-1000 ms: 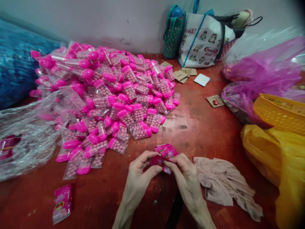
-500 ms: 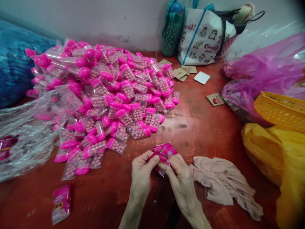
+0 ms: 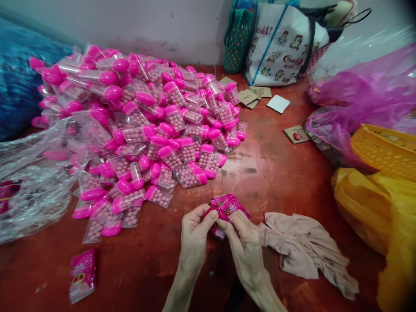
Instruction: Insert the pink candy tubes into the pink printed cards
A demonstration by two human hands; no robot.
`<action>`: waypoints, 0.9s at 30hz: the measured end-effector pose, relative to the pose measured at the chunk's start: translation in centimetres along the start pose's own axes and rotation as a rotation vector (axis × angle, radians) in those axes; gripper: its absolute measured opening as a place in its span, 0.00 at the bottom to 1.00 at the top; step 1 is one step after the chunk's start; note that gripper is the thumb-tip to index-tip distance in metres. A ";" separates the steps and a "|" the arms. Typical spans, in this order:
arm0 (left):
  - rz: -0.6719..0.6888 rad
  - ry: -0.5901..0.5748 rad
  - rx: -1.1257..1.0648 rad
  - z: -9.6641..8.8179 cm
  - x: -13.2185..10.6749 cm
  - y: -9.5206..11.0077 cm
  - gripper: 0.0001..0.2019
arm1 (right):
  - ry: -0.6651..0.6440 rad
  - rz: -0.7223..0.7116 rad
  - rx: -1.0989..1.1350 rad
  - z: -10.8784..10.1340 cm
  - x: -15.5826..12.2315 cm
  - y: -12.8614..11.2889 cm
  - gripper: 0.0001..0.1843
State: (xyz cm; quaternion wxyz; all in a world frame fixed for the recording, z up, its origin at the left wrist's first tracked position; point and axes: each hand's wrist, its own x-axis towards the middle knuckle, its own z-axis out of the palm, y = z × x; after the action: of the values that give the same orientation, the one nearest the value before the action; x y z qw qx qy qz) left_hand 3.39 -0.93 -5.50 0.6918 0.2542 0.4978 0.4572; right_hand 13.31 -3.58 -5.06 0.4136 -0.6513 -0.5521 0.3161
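Observation:
Both my hands pinch a magenta printed plastic sleeve (image 3: pixel 229 202) low in the middle of the head view, just above the red tabletop. My left hand (image 3: pixel 196 229) grips its left side between thumb and fingers. On its right side, my right hand (image 3: pixel 245 236) has fingers over the front and the thumb close to the left thumb. Fingers hide much of the sleeve, and I cannot see whether anything is inside it. A clear candy box wrapped in a matching magenta sleeve (image 3: pixel 82 276) lies at the lower left.
A big heap of pink-capped clear boxes of pink candy balls (image 3: pixel 175 117) fills the left and centre. A crumpled beige cloth (image 3: pixel 305 245) lies right of my hands. Yellow plastic (image 3: pixel 364 208), a yellow basket (image 3: pixel 383 147) and a white tote bag (image 3: pixel 276 47) stand beyond.
The view has shifted slightly. My thumbs have come closer together on the sleeve, and its lower edge looks more bunched.

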 end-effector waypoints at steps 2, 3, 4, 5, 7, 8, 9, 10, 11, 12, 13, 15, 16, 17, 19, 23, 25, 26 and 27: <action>-0.006 0.026 -0.011 0.3 -0.1 -0.2 0.06 | -0.004 0.010 -0.009 0.1 0.0 0.0 0.15; -0.006 0.031 -0.016 0.5 -0.1 -0.2 0.06 | -0.008 0.023 -0.008 0.1 -0.1 0.0 0.15; -0.003 0.033 -0.022 0.6 -0.1 -0.2 0.06 | -0.013 0.038 -0.003 0.2 -0.1 0.0 0.16; 0.001 0.031 -0.029 0.8 -0.2 -0.2 0.07 | -0.021 0.058 0.007 0.2 -0.1 0.0 0.16; 0.012 0.028 -0.043 1.2 -0.3 -0.2 0.08 | -0.039 0.106 0.037 0.2 -0.2 0.3 0.17; 0.018 0.028 -0.045 1.4 -0.3 -0.3 0.08 | -0.046 0.131 0.054 0.3 -0.3 0.4 0.18; 0.024 0.030 -0.045 1.5 -0.4 -0.4 0.08 | -0.046 0.155 0.072 0.3 -0.3 0.6 0.18; 0.031 0.036 -0.043 1.6 -0.5 -0.5 0.07 | -0.041 0.174 0.091 0.4 -0.4 0.7 0.18; 0.037 0.043 -0.039 1.8 -0.5 -0.7 0.07 | -0.033 0.184 0.109 0.4 -0.5 0.9 0.18; 0.041 0.054 -0.038 1.8 -0.6 -0.9 0.08 | -0.031 0.181 0.127 0.4 -0.5 1.0 0.18; 0.042 0.072 -0.040 1.8 -0.7 -1.1 0.08 | -0.034 0.172 0.143 0.4 -0.5 1.0 0.19; 0.038 0.115 -0.038 1.7 -0.8 -1.3 0.10 | -0.055 0.145 0.170 0.2 -0.5 1.0 0.20; 0.040 0.134 -0.025 1.6 -0.8 -1.4 0.10 | -0.072 0.140 0.178 0.0 -0.4 0.9 0.21; 0.048 0.141 0.001 1.3 -0.8 -1.3 0.09 | -0.087 0.143 0.180 -0.2 -0.3 0.9 0.21; 0.088 0.120 0.075 0.8 -0.7 -1.1 0.07 | -0.098 0.172 0.181 -0.7 0.0 0.7 0.19; 0.160 0.056 0.124 -0.4 -0.2 -0.4 0.04 | -0.029 0.243 0.192 -0.9 0.2 0.3 0.02; 0.139 0.060 0.068 -0.7 0.0 -0.3 0.03 | 0.007 0.277 0.215 -0.6 0.1 0.2 0.08; 0.118 0.066 0.033 -0.8 0.1 -0.2 0.02 | 0.018 0.275 0.224 -0.5 0.0 0.1 0.08; 0.094 0.071 -0.003 -0.8 0.1 -0.2 0.02 | 0.026 0.254 0.222 -0.4 -0.1 0.1 0.06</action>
State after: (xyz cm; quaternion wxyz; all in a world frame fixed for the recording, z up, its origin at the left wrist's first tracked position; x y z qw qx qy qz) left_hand 2.76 -0.98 -6.02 0.6520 0.2599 0.5088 0.4984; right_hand 13.71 -3.74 -4.94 0.4469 -0.6701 -0.4216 0.4165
